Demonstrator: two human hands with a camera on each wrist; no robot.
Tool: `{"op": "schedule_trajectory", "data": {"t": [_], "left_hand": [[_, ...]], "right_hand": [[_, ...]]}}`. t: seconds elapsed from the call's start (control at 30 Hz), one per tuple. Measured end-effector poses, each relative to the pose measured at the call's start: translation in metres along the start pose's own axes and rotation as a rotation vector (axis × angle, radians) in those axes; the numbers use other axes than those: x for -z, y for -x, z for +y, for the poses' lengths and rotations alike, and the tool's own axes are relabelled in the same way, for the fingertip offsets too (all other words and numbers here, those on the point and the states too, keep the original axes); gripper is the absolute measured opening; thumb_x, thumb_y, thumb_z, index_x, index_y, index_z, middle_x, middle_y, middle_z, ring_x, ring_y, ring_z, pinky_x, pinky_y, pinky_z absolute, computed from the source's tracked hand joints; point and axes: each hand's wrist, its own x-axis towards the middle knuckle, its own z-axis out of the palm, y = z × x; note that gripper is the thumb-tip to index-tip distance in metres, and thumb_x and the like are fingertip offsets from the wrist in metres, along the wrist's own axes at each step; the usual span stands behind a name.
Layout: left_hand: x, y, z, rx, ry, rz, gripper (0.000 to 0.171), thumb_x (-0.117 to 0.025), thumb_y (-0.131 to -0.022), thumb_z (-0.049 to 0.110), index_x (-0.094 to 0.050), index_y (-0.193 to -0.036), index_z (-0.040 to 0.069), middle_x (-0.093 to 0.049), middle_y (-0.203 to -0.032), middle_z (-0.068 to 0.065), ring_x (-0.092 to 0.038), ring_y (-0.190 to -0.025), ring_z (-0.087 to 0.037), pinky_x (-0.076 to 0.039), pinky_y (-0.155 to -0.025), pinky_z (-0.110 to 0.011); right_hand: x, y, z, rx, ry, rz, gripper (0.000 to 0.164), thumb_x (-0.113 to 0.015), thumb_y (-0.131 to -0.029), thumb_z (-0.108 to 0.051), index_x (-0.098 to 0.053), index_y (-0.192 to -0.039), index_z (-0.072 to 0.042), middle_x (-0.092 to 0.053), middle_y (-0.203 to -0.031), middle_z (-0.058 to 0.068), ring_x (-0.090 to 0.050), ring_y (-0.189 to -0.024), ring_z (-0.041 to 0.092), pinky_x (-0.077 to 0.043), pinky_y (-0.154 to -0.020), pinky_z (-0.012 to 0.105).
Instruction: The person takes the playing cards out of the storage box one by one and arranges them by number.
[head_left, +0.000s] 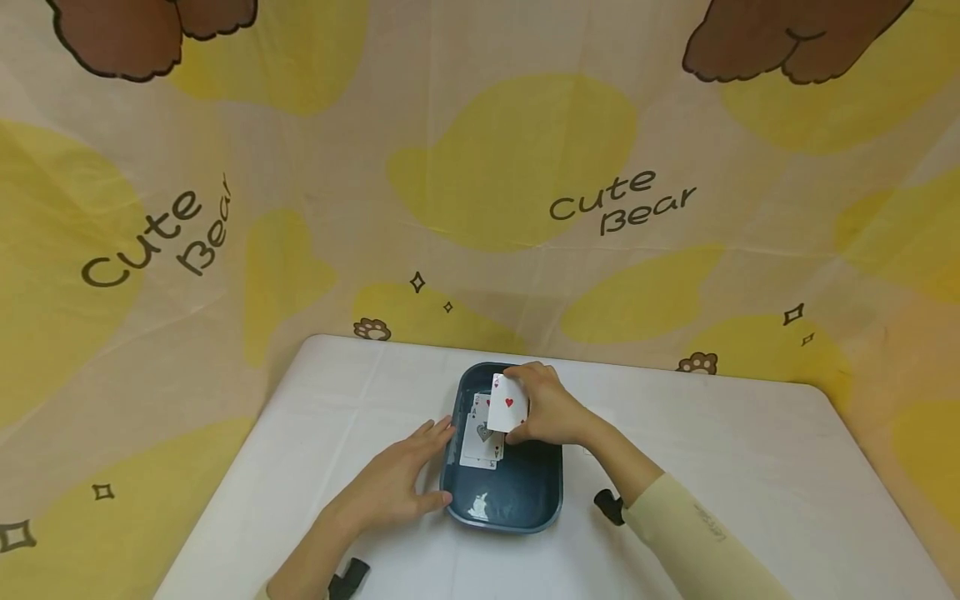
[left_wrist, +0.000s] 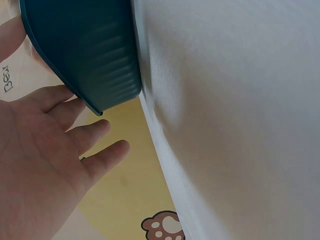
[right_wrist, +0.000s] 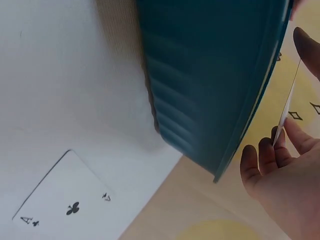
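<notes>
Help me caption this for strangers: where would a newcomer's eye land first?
Probably on the backdrop, blotched yellow and lettered "Cute Bear", filling the head view's upper part. Next, the ace of hearts, pinched in the right hand over the tray. An ace of clubs lies beside the tray.

Our left hand [head_left: 393, 479] spreads, thumb [head_left: 433, 502] wide of the fingers [left_wrist: 106, 161]; our right hand [head_left: 549, 407] pinches, both forearms [head_left: 324, 537] angled inward!

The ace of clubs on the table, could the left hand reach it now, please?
Probably not easily: the tray and right arm seem to lie between the left hand and that card.
</notes>
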Motion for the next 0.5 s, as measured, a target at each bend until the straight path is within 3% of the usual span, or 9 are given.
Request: {"op": "schedule_trajectory", "data": {"t": [0.5], "left_hand": [[0.0, 0.0, 0.002, 0.01, -0.015, 0.016, 0.089, -0.081, -0.085, 0.039, -0.043, -0.161, 0.011, -0.033, -0.17, 0.001, -0.029, -0.156, -0.031, -0.035, -0.117, -0.065]], "right_hand": [[0.025, 0.02, 0.009, -0.019, -0.021, 0.033, 0.092, -0.098, -0.066, -0.011, -0.052, -0.145, -0.001, -0.047, -0.149, 0.02, -0.04, -0.132, 0.037, -0.05, -0.103, 0.054]]}}
